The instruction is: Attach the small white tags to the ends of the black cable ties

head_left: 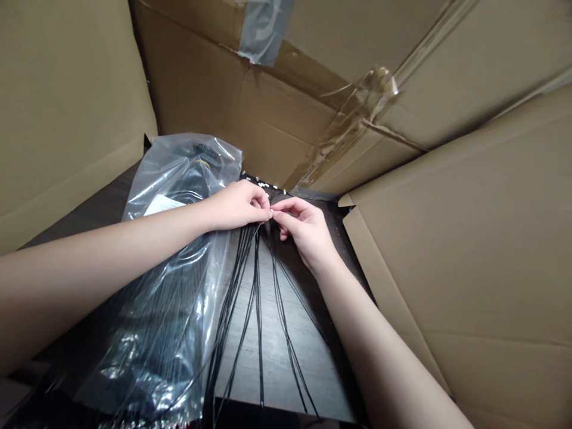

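The left hand [239, 205] and right hand [304, 229] are both pinching the top ends of the thin black strings [258, 298]; these are fanning down over the dark board [277, 363] beside the clear bag [179, 268]; the person is sorting them, I think; picking 1 out needs a slow, careful touch.

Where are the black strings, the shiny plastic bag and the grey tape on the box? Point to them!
black strings [243, 262], head view, on the thick bundle near its top.
plastic bag [161, 298], head view, on its crinkled middle.
grey tape [264, 30], head view, on the strip's middle.
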The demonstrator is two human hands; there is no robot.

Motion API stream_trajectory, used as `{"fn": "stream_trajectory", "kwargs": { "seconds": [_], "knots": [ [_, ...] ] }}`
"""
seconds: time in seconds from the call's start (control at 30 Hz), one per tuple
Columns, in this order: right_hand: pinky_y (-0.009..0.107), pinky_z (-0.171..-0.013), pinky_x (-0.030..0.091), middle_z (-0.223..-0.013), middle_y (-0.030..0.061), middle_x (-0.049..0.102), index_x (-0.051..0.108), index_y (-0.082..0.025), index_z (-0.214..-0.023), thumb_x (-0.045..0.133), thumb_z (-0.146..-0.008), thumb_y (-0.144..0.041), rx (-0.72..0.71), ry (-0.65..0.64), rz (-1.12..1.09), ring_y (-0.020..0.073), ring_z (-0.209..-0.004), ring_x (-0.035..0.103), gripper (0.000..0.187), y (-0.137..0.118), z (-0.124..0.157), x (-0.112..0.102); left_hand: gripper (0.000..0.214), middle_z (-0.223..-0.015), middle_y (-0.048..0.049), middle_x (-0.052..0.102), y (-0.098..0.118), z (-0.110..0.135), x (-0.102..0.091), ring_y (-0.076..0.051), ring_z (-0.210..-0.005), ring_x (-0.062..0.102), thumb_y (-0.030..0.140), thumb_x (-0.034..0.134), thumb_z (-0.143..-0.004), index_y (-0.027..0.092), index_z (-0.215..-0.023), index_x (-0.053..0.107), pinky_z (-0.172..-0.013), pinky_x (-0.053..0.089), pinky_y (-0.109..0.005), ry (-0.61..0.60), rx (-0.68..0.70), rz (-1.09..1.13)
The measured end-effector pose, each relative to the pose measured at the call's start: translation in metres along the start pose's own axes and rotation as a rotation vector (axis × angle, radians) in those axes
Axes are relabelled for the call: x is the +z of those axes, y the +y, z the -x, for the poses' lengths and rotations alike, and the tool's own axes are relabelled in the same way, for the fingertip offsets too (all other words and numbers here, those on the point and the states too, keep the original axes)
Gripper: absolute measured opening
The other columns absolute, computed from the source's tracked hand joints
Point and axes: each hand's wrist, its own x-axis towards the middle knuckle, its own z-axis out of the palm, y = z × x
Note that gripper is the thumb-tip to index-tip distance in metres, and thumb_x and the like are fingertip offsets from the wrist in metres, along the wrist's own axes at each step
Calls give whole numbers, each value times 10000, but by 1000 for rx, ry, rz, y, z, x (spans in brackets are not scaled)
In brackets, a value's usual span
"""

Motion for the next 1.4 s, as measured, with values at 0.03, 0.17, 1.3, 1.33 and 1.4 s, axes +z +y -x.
{"fn": "stream_trajectory", "kwargs": {
  "seconds": [0.03, 0.17, 1.3, 1.33, 1.4],
  "knots": [
    [175, -413, 418, -632, -49, 615, 704, -159, -794, 785, -665, -280, 1, 1, 3, 39, -460, 479, 195, 0, 0, 0, 108, -689, 4, 702, 0, 0, 0, -115, -631, 579, 226, 707, -782, 133, -811, 753, -627, 394, -237, 1, -4, -1],
    [172, -409, 417, -639, -50, 617, 704, -160, -797, 788, -664, -281, 6, 2, -7, 36, -460, 472, 199, -1, 0, 0, 107, -686, 13, 687, 0, 0, 0, -107, -633, 566, 231, 705, -784, 132, -802, 744, -620, 391, -235, -6, -16, 43],
    [185, -421, 418, -666, -43, 617, 690, -171, -793, 780, -670, -291, 1, -2, -16, 41, -475, 454, 194, -2, 2, 2, 136, -680, 13, 662, -6, -3, 2, -107, -630, 538, 271, 701, -761, 138, -785, 715, -612, 379, -246, -24, 12, 112],
    [184, -419, 417, -665, -44, 615, 690, -170, -793, 780, -670, -292, 2, -1, -16, 41, -475, 454, 195, -2, 2, 2, 134, -678, 13, 662, -6, -2, 1, -108, -630, 539, 270, 703, -758, 139, -783, 715, -613, 380, -247, -24, 10, 116],
    [181, -415, 416, -664, -45, 611, 689, -169, -796, 781, -670, -296, 2, -2, -17, 40, -474, 454, 200, -2, 2, 2, 130, -677, 13, 664, -6, -2, 1, -109, -630, 541, 267, 703, -754, 140, -781, 717, -616, 380, -249, -24, 4, 118]
  ]
}}
